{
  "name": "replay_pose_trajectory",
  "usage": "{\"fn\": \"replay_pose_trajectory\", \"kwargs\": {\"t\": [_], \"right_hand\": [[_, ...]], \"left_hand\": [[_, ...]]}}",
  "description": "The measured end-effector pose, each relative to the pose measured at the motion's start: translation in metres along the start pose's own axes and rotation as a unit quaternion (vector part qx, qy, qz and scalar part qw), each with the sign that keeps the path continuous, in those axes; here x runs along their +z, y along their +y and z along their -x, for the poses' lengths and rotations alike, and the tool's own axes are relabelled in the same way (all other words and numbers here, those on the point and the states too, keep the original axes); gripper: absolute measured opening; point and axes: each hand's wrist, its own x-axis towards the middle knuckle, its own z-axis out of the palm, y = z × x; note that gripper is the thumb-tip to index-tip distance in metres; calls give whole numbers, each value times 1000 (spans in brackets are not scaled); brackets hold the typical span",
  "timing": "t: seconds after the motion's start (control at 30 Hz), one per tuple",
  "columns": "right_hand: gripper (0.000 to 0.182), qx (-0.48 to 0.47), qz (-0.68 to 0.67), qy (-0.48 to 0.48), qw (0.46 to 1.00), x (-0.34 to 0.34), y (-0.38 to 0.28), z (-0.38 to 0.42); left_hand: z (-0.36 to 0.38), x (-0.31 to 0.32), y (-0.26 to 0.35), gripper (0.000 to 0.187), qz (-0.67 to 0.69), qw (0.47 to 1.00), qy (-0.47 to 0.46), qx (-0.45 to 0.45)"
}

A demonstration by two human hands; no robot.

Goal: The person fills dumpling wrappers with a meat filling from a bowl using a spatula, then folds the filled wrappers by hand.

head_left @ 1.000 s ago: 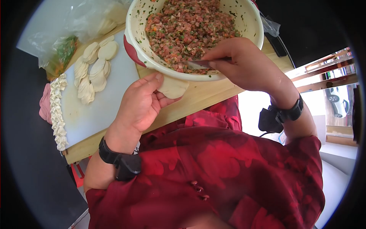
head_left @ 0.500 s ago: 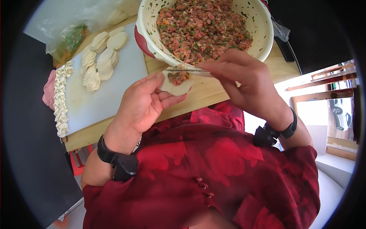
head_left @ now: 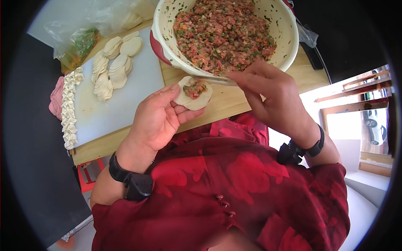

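Observation:
A round, pale dumpling wrapper [head_left: 201, 101] rests on the fingers of my left hand [head_left: 155, 118], its near-left edge pinched under the thumb. At the wrapper's middle sits a small lump of meat filling [head_left: 194, 90] with green bits. My right hand [head_left: 274, 98] grips a slim, flat metal utensil [head_left: 217, 79] between thumb and fingers; its far end lies over the wrapper's upper edge, beside the filling. Just beyond both hands stands a large cream bowl [head_left: 289, 46], holding plenty of minced meat filling [head_left: 224, 35].
On the left, a white cutting board [head_left: 94, 121] carries overlapping stacks of wrappers [head_left: 118, 73]. A row of folded dumplings [head_left: 69, 113] lines its left edge. Plastic bags [head_left: 79, 39] lie at the back left, with a pink cloth-like thing [head_left: 55, 98] beyond the board.
The utensil's end has drawn back from over the filling to the wrapper's upper edge. The wrapper now faces the camera more, with its filling in fuller view.

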Motion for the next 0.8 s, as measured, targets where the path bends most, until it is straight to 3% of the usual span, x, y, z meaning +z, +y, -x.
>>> {"fn": "replay_pose_trajectory", "kwargs": {"t": [0.37,0.67,0.73,0.8], "right_hand": [[36,-4,-30,3,1000,1,4,0],[37,-92,3,42,995,-4,6,-6],[31,45,-79,51,995,-12,2,-7],[28,92,-124,37,987,-16,-6,-8]], "left_hand": [[4,1,3,41,-17,1000,-12,13],[-15,15,15,41,-21,994,-79,67],[-18,21,16,41,-16,994,-81,70],[-21,27,16,40,-9,994,-84,73]]}}
